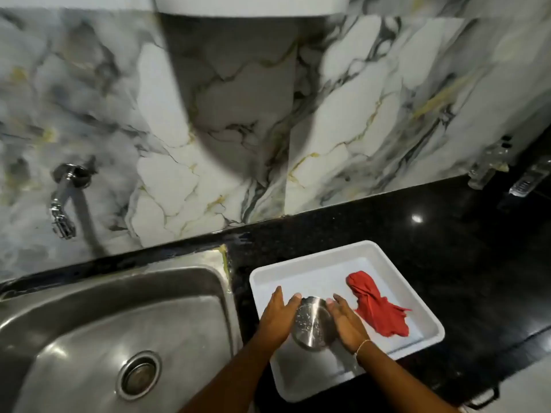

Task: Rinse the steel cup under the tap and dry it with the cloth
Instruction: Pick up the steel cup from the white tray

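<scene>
The steel cup (312, 325) is held between both palms over the white tray (301, 263), its base turned toward me and speckled with water drops. My left hand (275, 317) presses its left side and my right hand (347, 323) its right side, fingers pointing away. A crumpled red cloth (377, 308) lies in the tray just right of my right hand. The chrome tap (61, 201) sticks out of the marble wall at the far left, above the steel sink (98, 332). No water is running.
The tray sits on a black granite counter (447, 248) to the right of the sink. Clear bottles (489, 165) and a small metallic object (529, 180) stand at the back right corner. A marble-patterned wall rises behind.
</scene>
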The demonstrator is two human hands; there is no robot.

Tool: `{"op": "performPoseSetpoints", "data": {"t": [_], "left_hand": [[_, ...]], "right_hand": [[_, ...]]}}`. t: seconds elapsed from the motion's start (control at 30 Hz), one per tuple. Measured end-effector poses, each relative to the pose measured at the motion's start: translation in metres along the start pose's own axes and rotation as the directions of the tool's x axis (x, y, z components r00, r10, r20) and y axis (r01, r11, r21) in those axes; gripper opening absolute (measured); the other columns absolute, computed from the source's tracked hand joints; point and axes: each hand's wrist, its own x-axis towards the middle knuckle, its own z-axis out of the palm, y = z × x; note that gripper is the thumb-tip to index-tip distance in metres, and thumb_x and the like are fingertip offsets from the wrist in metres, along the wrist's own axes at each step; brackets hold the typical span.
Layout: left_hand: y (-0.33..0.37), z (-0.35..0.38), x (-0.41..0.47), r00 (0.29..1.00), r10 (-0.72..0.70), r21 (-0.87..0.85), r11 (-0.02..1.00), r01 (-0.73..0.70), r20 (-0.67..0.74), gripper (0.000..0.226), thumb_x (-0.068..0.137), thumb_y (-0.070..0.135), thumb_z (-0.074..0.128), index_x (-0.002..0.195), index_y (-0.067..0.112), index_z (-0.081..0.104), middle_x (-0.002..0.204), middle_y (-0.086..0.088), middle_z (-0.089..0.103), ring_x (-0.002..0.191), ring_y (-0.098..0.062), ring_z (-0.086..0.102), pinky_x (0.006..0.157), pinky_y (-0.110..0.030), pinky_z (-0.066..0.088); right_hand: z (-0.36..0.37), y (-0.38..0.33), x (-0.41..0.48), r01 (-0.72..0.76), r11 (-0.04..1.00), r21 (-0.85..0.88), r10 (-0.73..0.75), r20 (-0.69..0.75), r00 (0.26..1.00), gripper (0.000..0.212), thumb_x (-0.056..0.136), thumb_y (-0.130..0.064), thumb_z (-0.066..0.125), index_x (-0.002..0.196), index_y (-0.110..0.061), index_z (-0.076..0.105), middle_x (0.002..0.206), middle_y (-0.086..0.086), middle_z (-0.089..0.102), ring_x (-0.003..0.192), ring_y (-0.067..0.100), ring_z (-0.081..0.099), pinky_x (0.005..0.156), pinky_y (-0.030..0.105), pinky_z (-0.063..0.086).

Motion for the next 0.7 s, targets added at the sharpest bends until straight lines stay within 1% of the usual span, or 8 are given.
{"op": "performPoseSetpoints", "data": {"t": [0.07, 0.17, 0.27, 0.33, 0.4, 0.53, 0.6, 0.7], "left_hand": [[-0.012, 0.017, 0.027, 0.994, -0.104, -0.131, 0.986, 0.099, -0.029, 0.091, 0.086, 0.066, 0.045, 0.156, 0.011, 0.025, 0.163, -0.009, 0.031, 0.148, -0.028, 0.032, 0.123, -0.039, 0.023], [-0.055, 0.040, 0.081, 0.975, -0.212, -0.240, 0.952, 0.189, -0.073, 0.114, 0.061, 0.082, 0.040, 0.145, 0.005, 0.047, 0.150, -0.017, 0.051, 0.135, -0.032, 0.050, 0.117, -0.044, 0.034], [-0.019, 0.042, 0.045, 0.967, -0.250, -0.298, 0.928, 0.223, -0.053, 0.055, 0.096, 0.053, 0.042, 0.110, 0.008, 0.070, 0.126, -0.017, 0.066, 0.109, -0.029, 0.062, 0.099, -0.034, 0.046], [-0.010, 0.044, 0.038, 0.968, -0.241, -0.288, 0.934, 0.211, -0.070, 0.041, 0.102, 0.041, 0.041, 0.084, 0.017, 0.070, 0.114, -0.018, 0.070, 0.103, -0.031, 0.063, 0.099, -0.036, 0.048], [-0.011, 0.046, 0.036, 0.966, -0.238, -0.287, 0.937, 0.200, -0.102, 0.042, 0.101, 0.040, 0.041, 0.095, 0.012, 0.073, 0.117, -0.021, 0.071, 0.107, -0.034, 0.065, 0.102, -0.041, 0.049], [-0.013, 0.040, 0.032, 0.960, -0.254, -0.364, 0.910, 0.198, -0.113, 0.045, 0.100, 0.040, 0.042, 0.108, 0.008, 0.073, 0.113, -0.018, 0.073, 0.102, -0.031, 0.067, 0.098, -0.041, 0.052], [-0.010, 0.032, 0.026, 0.956, -0.271, -0.423, 0.883, 0.201, -0.112, 0.045, 0.100, 0.041, 0.043, 0.100, 0.010, 0.075, 0.107, -0.013, 0.074, 0.101, -0.030, 0.067, 0.095, -0.041, 0.053], [-0.003, 0.014, 0.010, 0.953, -0.284, -0.507, 0.840, 0.194, -0.105, 0.038, 0.099, 0.039, 0.045, 0.088, 0.015, 0.072, 0.091, -0.006, 0.071, 0.082, -0.024, 0.064, 0.075, -0.036, 0.050]], "right_hand": [[0.001, 0.009, 0.011, -0.037, 0.997, 0.070, 0.040, -0.038, 0.998, 0.058, 0.103, -0.048, 0.043, 0.152, -0.018, 0.041, 0.158, 0.011, 0.042, 0.145, 0.030, 0.040, 0.123, 0.047, 0.027], [0.007, 0.018, 0.023, -0.048, 0.994, 0.100, 0.051, -0.030, 0.998, 0.040, 0.107, -0.030, 0.040, 0.133, -0.005, 0.056, 0.142, 0.021, 0.056, 0.133, 0.035, 0.050, 0.117, 0.047, 0.033], [0.009, 0.015, 0.025, -0.052, 0.985, 0.164, 0.059, -0.035, 0.998, 0.029, 0.108, -0.022, 0.039, 0.117, -0.010, 0.063, 0.126, 0.017, 0.063, 0.120, 0.032, 0.055, 0.113, 0.047, 0.037], [0.009, 0.014, 0.026, -0.065, 0.974, 0.218, 0.077, -0.048, 0.996, 0.022, 0.107, -0.015, 0.039, 0.106, -0.015, 0.061, 0.116, 0.014, 0.061, 0.112, 0.027, 0.054, 0.109, 0.042, 0.039], [0.009, 0.016, 0.026, -0.048, 0.964, 0.260, 0.069, -0.074, 0.995, 0.023, 0.107, -0.011, 0.040, 0.106, -0.012, 0.063, 0.115, 0.013, 0.062, 0.112, 0.027, 0.055, 0.108, 0.040, 0.040], [0.010, 0.026, 0.038, -0.079, 0.939, 0.336, 0.112, -0.080, 0.991, 0.035, 0.106, -0.022, 0.045, 0.124, 0.000, 0.066, 0.133, 0.022, 0.064, 0.125, 0.035, 0.056, 0.113, 0.047, 0.041], [0.005, 0.013, 0.033, -0.074, 0.924, 0.374, 0.108, -0.071, 0.992, 0.027, 0.105, -0.024, 0.047, 0.106, -0.010, 0.071, 0.121, 0.019, 0.069, 0.117, 0.035, 0.061, 0.102, 0.045, 0.047], [-0.003, -0.018, 0.019, -0.070, 0.897, 0.436, 0.093, -0.030, 0.995, 0.017, 0.102, -0.029, 0.053, 0.088, -0.029, 0.062, 0.098, -0.002, 0.065, 0.093, 0.016, 0.062, 0.089, 0.034, 0.050]]}}
